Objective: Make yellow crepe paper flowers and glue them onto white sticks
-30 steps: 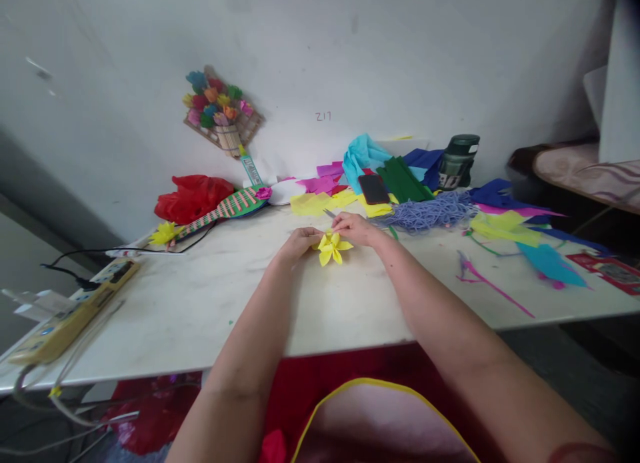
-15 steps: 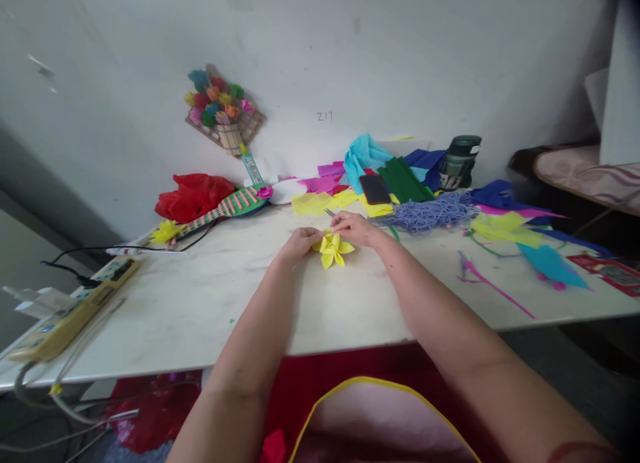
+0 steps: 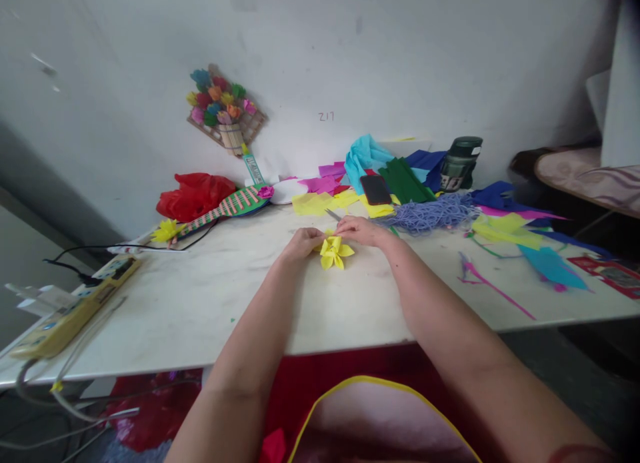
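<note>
Pinching the yellow, many-petalled paper flower [image 3: 333, 252] at its left side, the left hand [image 3: 303, 243] hides its own fingertips. The right hand [image 3: 361, 230] curls at the flower's far right; what it grips, I cannot tell. Beyond it juts a grey pointed blade [image 3: 331, 214], its rest covered. Bare white tabletop [image 3: 200, 303] spreads leftward and to the front edge. Compared with 0.5 s ago, the flower sits in nearly the same spot.
</note>
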Available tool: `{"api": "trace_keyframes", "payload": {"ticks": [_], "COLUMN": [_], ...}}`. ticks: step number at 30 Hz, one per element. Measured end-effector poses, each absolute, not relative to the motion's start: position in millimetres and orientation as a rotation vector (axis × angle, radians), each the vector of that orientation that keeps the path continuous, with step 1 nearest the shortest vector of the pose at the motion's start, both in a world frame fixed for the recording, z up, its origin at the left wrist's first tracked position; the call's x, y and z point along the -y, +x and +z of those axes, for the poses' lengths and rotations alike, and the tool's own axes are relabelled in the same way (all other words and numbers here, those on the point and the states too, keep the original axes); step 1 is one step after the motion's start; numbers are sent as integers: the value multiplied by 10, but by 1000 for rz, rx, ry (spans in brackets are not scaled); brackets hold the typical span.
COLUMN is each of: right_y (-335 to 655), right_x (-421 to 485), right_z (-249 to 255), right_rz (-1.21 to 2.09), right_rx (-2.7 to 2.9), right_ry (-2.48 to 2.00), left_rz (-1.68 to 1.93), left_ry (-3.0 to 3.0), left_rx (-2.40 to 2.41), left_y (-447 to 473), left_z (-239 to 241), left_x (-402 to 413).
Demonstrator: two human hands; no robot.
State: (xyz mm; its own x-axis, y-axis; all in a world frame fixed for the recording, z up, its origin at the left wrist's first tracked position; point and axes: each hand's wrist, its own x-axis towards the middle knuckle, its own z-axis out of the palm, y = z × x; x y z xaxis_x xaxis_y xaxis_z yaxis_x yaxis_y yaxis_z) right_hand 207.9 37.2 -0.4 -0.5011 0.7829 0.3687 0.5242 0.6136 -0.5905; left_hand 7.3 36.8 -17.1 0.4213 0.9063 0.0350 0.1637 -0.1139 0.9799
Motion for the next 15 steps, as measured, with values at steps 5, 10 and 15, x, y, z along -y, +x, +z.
{"api": "trace_keyframes", "payload": {"ticks": [5, 10, 15], "right_y": [2078, 2060, 2057], "right_x": [-317, -285, -367], "right_z": [26, 39, -11], "right_rz": [589, 609, 600], "right_rx": [2254, 2312, 2389], "right_ry": [-1123, -1194, -1121], "left_rz": [842, 821, 825], "left_ry": [1569, 1611, 1695], "left_rx": [-991, -1007, -1043], "left_y": [76, 80, 66], "left_z": [-153, -128, -122], "left_x": [-349, -331, -329]}}
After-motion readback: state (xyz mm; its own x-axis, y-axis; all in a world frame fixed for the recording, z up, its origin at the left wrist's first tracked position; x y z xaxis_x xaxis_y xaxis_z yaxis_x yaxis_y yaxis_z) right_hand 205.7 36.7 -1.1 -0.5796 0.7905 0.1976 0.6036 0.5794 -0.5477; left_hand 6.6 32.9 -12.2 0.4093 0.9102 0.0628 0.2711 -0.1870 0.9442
